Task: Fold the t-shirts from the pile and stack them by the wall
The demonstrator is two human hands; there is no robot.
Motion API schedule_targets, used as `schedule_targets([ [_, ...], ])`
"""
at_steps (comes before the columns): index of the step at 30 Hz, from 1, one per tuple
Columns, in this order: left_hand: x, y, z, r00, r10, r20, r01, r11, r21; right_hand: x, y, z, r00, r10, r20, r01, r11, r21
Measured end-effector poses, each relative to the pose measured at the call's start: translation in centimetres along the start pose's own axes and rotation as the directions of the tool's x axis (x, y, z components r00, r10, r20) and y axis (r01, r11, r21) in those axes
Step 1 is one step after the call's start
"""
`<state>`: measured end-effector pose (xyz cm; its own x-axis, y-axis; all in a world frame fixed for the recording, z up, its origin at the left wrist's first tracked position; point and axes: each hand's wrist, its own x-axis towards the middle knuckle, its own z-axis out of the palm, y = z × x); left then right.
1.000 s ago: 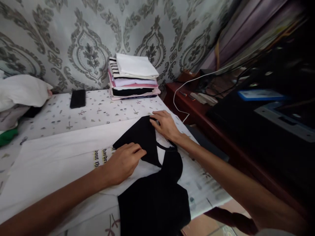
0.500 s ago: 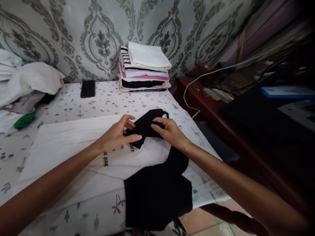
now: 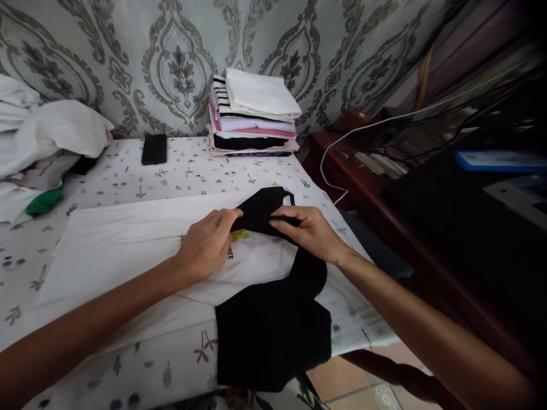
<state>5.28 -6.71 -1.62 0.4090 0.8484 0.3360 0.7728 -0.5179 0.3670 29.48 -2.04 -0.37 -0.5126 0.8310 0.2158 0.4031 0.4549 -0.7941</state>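
T-shirt (image 3: 137, 256): white and black, laid on patterned sheet (image 3: 192, 173), near folded stack (image 3: 256, 122).
Left hand (image 3: 209, 242): fingertips together, pinching black sleeve (image 3: 260, 205).
Right hand (image 3: 314, 230): pinching same sleeve.

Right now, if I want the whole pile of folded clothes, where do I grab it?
I'd grip the pile of folded clothes under its bottom, at both ends, coming from the near side. The patterned wall is close behind it, and its loose stacked layers could slip if held higher.
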Motion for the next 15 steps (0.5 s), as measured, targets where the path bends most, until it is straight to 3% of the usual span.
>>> schedule_targets([
  [3,-1.4,-0.1,-1.6,0.987,0.058,0.147,-0.041,0.993,-0.113,-1.5,0.0,-1.1,0.970,-0.098,0.221,0.132,0.981,-0.145],
  [5,-2.3,-0.2,-2.4,0.959,0.131,0.252,-0.092,0.983,-0.159,-2.4,-0.5,-1.6,0.921,-0.043,0.387,0.138,0.965,-0.224],
  [7,-2.9,-0.4,-3.0,0.939,0.171,0.299,-0.107,0.970,-0.219,-2.9,-1.3,-1.9,0.879,0.053,0.474,0.079,0.964,-0.253],
  [9,-2.9,-0.9,-3.3,0.953,0.137,0.269,-0.058,0.958,-0.282,-2.6,-2.0,-1.6,0.894,0.073,0.442,0.040,0.970,-0.239],
  [11,-2.4,-1.7,-3.3,0.983,0.053,0.177,-0.002,0.961,-0.276,-1.6,-2.4,-0.4,0.942,0.019,0.336,0.070,0.965,-0.252],
  [13,-1.7,-2.7,-2.8,0.995,-0.020,0.102,0.037,0.985,-0.167,-0.1,-2.2,1.7,0.967,-0.075,0.242,0.157,0.927,-0.340],
  [15,-1.4,-4.1,-2.1,0.990,-0.079,0.115,0.080,0.997,-0.001,1.6,-1.6,4.5,0.968,-0.147,0.205,0.228,0.856,-0.463],
])
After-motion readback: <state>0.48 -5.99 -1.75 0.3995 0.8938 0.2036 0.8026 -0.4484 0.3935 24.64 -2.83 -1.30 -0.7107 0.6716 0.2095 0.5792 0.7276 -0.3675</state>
